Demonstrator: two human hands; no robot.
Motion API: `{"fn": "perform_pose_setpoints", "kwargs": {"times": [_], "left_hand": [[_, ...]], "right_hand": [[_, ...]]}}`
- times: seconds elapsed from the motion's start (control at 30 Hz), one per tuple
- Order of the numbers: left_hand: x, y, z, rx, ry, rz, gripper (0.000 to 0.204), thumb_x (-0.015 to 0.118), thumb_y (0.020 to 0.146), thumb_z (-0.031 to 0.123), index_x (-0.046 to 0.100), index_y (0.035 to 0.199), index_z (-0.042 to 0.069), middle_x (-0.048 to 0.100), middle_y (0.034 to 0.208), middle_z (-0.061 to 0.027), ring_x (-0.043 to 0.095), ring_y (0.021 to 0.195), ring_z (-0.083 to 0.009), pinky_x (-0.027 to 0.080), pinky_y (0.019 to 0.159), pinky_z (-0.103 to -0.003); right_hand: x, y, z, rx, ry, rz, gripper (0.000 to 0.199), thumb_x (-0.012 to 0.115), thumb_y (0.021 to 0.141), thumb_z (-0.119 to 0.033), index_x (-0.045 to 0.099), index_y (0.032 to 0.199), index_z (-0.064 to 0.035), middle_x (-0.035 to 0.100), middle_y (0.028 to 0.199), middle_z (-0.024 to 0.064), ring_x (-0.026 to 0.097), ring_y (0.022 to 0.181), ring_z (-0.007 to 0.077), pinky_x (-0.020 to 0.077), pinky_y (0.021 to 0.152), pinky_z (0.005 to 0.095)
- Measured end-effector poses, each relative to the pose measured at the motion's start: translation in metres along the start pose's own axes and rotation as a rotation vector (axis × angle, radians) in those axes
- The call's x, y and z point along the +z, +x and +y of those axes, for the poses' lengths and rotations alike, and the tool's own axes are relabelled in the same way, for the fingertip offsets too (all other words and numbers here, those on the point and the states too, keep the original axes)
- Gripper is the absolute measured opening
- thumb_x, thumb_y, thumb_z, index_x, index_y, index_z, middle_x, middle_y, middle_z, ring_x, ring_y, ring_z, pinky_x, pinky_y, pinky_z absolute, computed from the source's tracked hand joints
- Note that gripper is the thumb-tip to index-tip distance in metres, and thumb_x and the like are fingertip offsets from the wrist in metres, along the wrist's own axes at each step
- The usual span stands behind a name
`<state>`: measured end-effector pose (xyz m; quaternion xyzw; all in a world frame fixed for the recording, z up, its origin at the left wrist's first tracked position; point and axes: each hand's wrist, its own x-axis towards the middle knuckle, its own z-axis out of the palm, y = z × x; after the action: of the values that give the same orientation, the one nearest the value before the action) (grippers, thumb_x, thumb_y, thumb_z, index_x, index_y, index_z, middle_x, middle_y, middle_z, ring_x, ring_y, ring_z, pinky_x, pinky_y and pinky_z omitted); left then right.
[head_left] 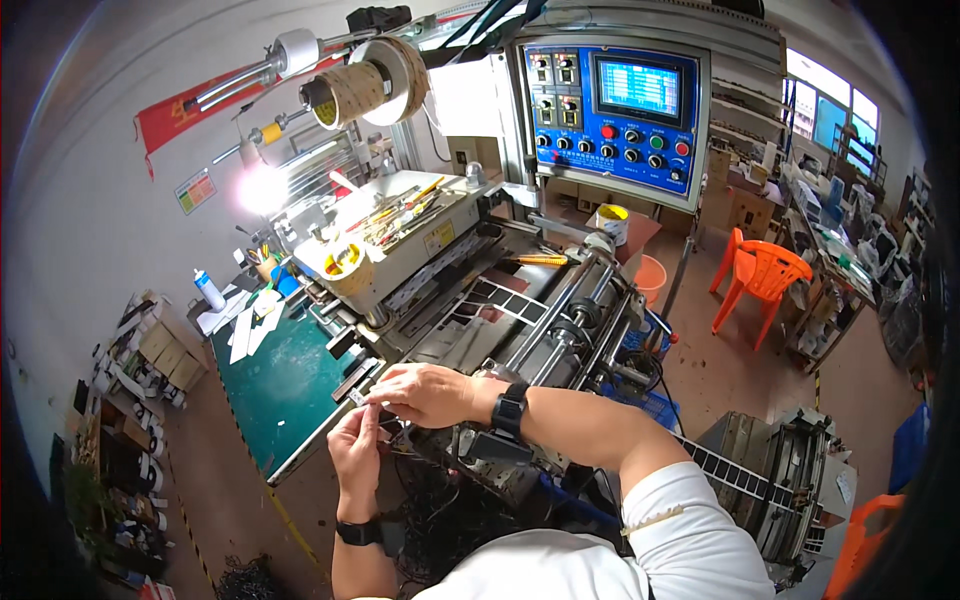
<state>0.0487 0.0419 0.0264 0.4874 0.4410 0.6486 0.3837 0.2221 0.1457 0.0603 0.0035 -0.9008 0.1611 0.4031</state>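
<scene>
My two hands come together at the front left corner of a metal machine [440,345], beside a green mat. My left hand [355,450] is closed, its thumb pointing up and its fingers curled. From the right, my right hand [430,392] reaches across with its fingertips pressed together just above the left thumb. A tiny pale piece [357,397] shows at the right fingertips, too small to name. Whatever lies between the left fingers is hidden. A strip with dark rectangular windows [505,303] runs over the machine bed, beyond my right hand.
A blue control panel [612,118] with a lit screen stands behind the machine. Tools crowd a raised top [400,212], with a yellow-rimmed tub [345,262] at its near corner. Left lies the green mat [275,375]. An orange chair [762,270] stands on the right.
</scene>
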Motion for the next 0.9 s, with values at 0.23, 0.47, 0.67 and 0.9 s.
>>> {"fn": "perform_pose_setpoints", "kwargs": {"times": [0.23, 0.47, 0.67, 0.9], "left_hand": [[-0.030, -0.013, 0.006, -0.116, -0.117, 0.105, 0.020, 0.063, 0.099, 0.016, 0.070, 0.093, -0.002, 0.067, 0.077, -0.0034, 0.058, 0.058, -0.0077, 0.048, 0.057, -0.022], [-0.057, -0.020, 0.016, -0.149, -0.100, 0.105, 0.022, 0.064, 0.098, 0.019, 0.070, 0.090, 0.000, 0.058, 0.063, 0.0006, 0.056, 0.056, -0.0077, 0.047, 0.056, -0.021], [-0.063, -0.024, 0.015, -0.136, -0.192, 0.127, 0.021, 0.063, 0.099, 0.018, 0.069, 0.090, 0.000, 0.062, 0.069, -0.0009, 0.057, 0.058, -0.0076, 0.048, 0.057, -0.021], [-0.069, -0.039, 0.043, -0.046, -0.126, 0.181, 0.022, 0.062, 0.100, 0.018, 0.068, 0.089, 0.001, 0.067, 0.075, -0.0032, 0.059, 0.060, -0.0081, 0.047, 0.058, -0.020]], "right_hand": [[0.000, 0.009, -0.012, 0.017, -0.032, -0.052, 0.031, 0.062, 0.089, -0.010, 0.065, 0.120, -0.0056, 0.070, 0.104, 0.0127, 0.064, 0.099, 0.0310, 0.0512, 0.087, 0.0411], [-0.005, 0.026, -0.024, 0.410, 0.092, -0.041, 0.021, 0.061, 0.092, -0.016, 0.073, 0.108, -0.0093, 0.073, 0.094, 0.0138, 0.069, 0.087, 0.0316, 0.0553, 0.080, 0.0411], [-0.007, 0.000, 0.025, 0.825, -0.549, -0.053, 0.037, 0.052, 0.090, -0.021, 0.066, 0.116, 0.0011, 0.062, 0.125, 0.0257, 0.058, 0.119, 0.0384, 0.0450, 0.102, 0.0464], [0.002, -0.006, 0.037, 0.980, -0.507, -0.247, 0.037, 0.053, 0.086, -0.015, 0.065, 0.114, 0.0056, 0.057, 0.131, 0.0270, 0.051, 0.127, 0.0387, 0.0397, 0.108, 0.0460]]}}
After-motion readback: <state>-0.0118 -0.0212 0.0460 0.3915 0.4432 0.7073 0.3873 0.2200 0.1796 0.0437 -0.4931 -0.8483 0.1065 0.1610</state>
